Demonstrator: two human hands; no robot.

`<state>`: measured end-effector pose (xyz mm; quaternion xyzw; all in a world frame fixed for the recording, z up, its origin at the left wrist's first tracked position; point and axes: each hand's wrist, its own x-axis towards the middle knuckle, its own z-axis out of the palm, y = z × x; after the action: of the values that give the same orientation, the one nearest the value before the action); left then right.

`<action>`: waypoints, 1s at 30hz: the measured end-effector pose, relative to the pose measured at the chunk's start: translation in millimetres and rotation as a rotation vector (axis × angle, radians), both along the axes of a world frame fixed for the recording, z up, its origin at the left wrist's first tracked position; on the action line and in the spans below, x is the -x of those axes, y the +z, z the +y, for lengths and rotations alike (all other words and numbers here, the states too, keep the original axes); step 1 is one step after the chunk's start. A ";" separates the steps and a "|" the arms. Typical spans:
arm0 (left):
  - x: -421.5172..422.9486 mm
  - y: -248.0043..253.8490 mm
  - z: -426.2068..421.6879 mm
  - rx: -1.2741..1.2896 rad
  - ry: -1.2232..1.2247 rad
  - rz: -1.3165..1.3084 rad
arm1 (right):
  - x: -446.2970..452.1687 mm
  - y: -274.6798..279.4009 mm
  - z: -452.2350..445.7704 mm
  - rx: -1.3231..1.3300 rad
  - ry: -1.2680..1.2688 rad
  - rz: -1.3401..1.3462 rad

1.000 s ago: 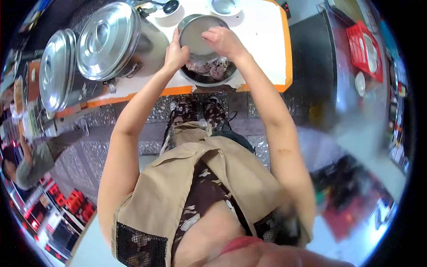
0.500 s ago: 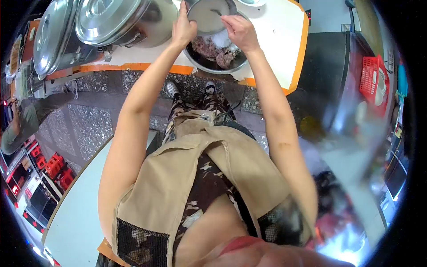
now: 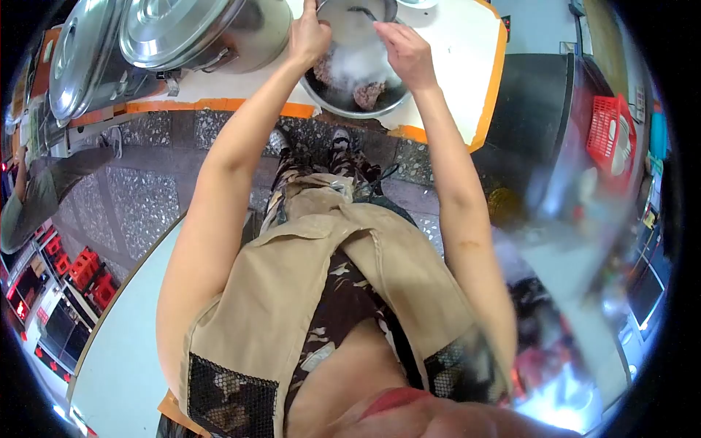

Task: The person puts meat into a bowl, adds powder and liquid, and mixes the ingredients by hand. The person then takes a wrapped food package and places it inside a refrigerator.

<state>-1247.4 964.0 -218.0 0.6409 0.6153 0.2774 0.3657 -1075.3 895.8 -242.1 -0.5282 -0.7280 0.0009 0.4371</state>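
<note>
My left hand [image 3: 310,38] is closed on the left rim of a metal bowl [image 3: 393,9] holding white powder. My right hand [image 3: 407,55] is closed around the handle of a spoon [image 3: 359,9], whose head lies in that powder. This bowl is held over a larger metal basin [image 3: 343,111] on the table. Inside the basin, a clump of minced meat [image 3: 369,95] shows beside white powder [image 3: 354,66], which looks hazy and covers much of the meat.
Two big lidded steel pots [image 3: 171,33] stand left of the basin on the white table [image 3: 464,73], edged with orange tape. A red basket [image 3: 610,135] is at the far right. Behind on the left are a pale tabletop [image 3: 139,328] and red stools [image 3: 84,266]. Another person [image 3: 44,193] is at the left.
More white powder now covers the meat in the basin, with a haze above it. Both hands and the upper bowl have shifted slightly in the view.
</note>
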 end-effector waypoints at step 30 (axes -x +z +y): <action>15.9 -29.2 15.8 -0.101 -0.082 0.149 | 2.4 -4.8 -37.6 0.168 -0.013 0.125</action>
<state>-1263.3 979.8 -247.2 0.7021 0.5992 0.2445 0.2970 -1077.7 858.2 -246.9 -0.5666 -0.6932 0.0918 0.4358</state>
